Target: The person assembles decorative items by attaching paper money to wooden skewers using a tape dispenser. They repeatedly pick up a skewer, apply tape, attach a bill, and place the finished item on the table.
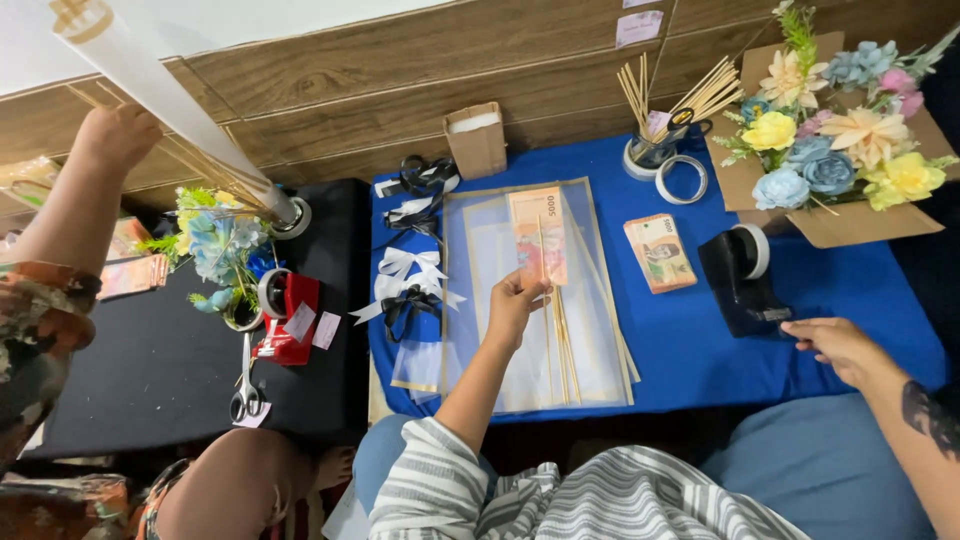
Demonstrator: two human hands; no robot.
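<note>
My left hand (515,300) pinches the lower edge of an orange banknote (537,232) that lies on a stack of clear plastic sheets (590,330), with a thin wooden stick (556,340) running under it. My right hand (835,342) rests on the blue table cover (690,350), fingers touching the base of a black tape dispenser (742,278). A small stack of banknotes (659,252) lies between the two hands.
A box of paper flowers (835,130) sits far right, near a cup of wooden sticks (648,120) and a tape ring (682,179). Ribbon bows (410,275) lie left of the sheets. Another person (60,290) at left lifts a clear wrap; scissors (246,385) and a red dispenser (288,315) lie there.
</note>
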